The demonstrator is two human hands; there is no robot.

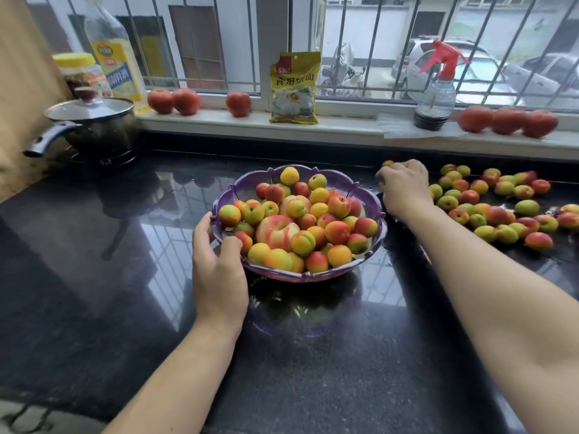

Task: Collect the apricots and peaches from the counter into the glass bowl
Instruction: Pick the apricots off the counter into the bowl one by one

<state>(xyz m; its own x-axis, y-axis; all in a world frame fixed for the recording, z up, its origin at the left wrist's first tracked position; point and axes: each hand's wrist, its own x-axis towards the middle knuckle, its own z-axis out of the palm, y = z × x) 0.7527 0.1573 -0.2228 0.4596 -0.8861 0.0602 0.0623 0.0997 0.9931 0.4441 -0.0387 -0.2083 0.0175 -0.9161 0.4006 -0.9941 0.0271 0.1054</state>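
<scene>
A purple-tinted glass bowl [341, 183] stands mid-counter, heaped with several apricots and two larger peaches [275, 230]. My left hand [219, 270] grips the bowl's near-left rim, thumb over the edge. My right hand [404, 186] is just right of the bowl, fingers curled down over apricots on the counter; a yellow-green one [388, 163] shows at the fingertips. Several loose apricots [498, 211] lie scattered on the black counter to the right of that hand.
A lidded black pot [91, 123] sits at the back left, with an oil bottle [114, 51] and a jar [80, 73] behind it. On the windowsill stand tomatoes [185, 101], a yellow packet [294, 89] and a spray bottle [437, 92].
</scene>
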